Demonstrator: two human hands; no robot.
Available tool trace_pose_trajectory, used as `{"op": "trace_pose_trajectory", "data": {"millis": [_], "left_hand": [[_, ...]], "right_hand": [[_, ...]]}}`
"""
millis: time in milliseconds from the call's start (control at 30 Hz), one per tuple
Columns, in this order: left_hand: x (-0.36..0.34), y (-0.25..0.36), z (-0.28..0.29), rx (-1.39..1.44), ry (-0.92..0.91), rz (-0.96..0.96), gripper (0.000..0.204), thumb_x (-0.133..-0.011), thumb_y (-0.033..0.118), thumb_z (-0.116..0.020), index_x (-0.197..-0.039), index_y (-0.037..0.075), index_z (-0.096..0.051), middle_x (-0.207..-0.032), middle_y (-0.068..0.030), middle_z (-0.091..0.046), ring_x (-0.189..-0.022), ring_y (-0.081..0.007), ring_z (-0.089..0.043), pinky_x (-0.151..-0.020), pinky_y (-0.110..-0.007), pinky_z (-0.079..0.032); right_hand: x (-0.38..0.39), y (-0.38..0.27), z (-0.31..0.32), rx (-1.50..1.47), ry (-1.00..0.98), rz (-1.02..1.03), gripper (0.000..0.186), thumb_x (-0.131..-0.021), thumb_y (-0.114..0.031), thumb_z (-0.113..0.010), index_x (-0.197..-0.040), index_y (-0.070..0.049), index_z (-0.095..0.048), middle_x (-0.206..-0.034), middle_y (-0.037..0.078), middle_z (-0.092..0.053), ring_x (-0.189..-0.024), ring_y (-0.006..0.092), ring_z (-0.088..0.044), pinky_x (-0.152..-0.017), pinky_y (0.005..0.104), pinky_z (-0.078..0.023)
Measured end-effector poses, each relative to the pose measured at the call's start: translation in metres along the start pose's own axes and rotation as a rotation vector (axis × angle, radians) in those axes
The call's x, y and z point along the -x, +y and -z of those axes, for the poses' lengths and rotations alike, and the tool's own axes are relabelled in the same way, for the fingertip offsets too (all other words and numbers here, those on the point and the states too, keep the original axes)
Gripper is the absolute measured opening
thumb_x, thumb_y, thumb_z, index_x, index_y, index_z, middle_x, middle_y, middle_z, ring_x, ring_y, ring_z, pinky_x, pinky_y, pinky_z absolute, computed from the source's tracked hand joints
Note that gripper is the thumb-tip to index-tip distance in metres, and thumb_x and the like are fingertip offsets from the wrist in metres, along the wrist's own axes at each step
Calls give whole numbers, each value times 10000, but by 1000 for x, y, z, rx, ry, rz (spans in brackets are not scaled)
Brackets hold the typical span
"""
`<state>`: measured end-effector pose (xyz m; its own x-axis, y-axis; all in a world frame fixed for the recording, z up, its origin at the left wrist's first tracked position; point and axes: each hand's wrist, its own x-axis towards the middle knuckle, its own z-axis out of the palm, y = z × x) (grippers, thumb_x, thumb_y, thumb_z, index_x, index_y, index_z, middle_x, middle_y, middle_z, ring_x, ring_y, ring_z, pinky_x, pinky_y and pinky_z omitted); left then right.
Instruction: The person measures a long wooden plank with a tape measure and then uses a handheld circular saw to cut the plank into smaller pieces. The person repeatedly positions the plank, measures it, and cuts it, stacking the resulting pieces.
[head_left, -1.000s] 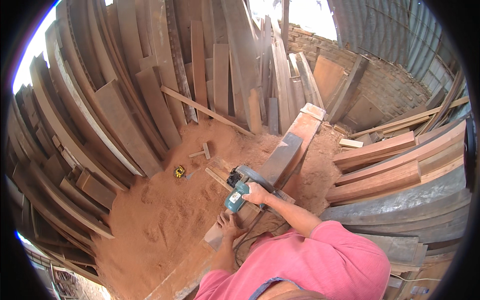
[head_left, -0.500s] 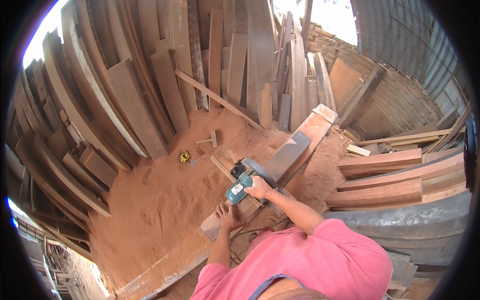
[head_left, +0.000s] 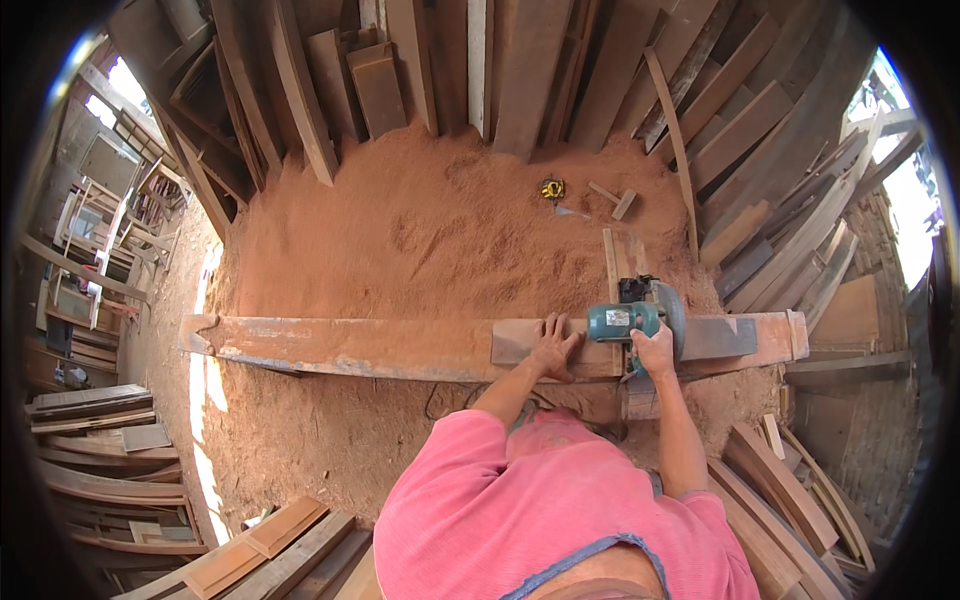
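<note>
My right hand (head_left: 655,350) is closed round the handle of a green circular saw (head_left: 610,323). The saw sits across a short board (head_left: 728,338), its round guard toward the right. To the left of the saw, my left hand (head_left: 553,350) lies with fingers spread on the same board. A thin wooden strip (head_left: 610,262) crosses the board beside the saw and sticks out beyond its far edge. Underneath runs a long, dusty beam (head_left: 330,342) that carries the board. The saw's body hides its blade and the cut.
Reddish sawdust (head_left: 380,240) is heaped beyond the beam. A yellow tape measure (head_left: 552,188) and a T-shaped wooden piece (head_left: 618,202) lie on it. Planks (head_left: 520,80) lean along the back. Stacked timber (head_left: 780,490) stands near right, more boards (head_left: 270,535) near left.
My view has swung left, so the beam that slanted now runs almost level across the picture. Both hands keep their places on the saw and the board.
</note>
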<state>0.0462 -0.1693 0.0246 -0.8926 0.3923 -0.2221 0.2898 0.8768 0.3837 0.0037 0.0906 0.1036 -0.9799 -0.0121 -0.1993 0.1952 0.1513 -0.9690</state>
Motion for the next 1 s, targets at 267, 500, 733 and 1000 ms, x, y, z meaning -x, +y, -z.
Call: {"op": "trace_pose_trajectory", "data": {"millis": [267, 500, 733, 1000], "left_hand": [[-7, 2, -1, -17, -21, 25, 1170, -490, 525, -914, -1521, 225, -449, -1635, -310, -211, -1525, -521, -153, -1182, -688, -154], [-5, 5, 6, -43, -32, 30, 1160, -509, 544, -904, -1525, 230, -441, -1637, -305, -204, -1518, -512, -157, -1182, -678, -155], [-6, 4, 3, -46, -41, 34, 1142, -516, 567, -899, -1506, 226, -445, -1636, -298, -201, -1522, -507, -142, -1183, -670, -153], [-9, 4, -1, -69, -33, 38, 1133, -518, 558, -904, -1498, 222, -443, -1640, -278, -198, -1521, -505, -143, -1187, -666, -154]], "right_hand": [[-1, -6, 3, 6, -9, 14, 200, -877, -24, -676, -1063, 25, -624, -763, 41, -632, -540, 116, -584, -496, 293, -482], [-3, 0, 2, -4, 9, -2, 213, -871, -33, -688, -1069, 24, -632, -758, 34, -639, -541, 111, -587, -495, 288, -485], [2, -8, 0, -1, -7, -10, 240, -883, -40, -691, -1104, 12, -615, -794, 29, -625, -534, 103, -559, -484, 283, -458], [0, -1, 4, 32, 15, 11, 260, -856, -61, -703, -1097, 15, -642, -788, 33, -645, -581, 108, -593, -537, 298, -495]]}}
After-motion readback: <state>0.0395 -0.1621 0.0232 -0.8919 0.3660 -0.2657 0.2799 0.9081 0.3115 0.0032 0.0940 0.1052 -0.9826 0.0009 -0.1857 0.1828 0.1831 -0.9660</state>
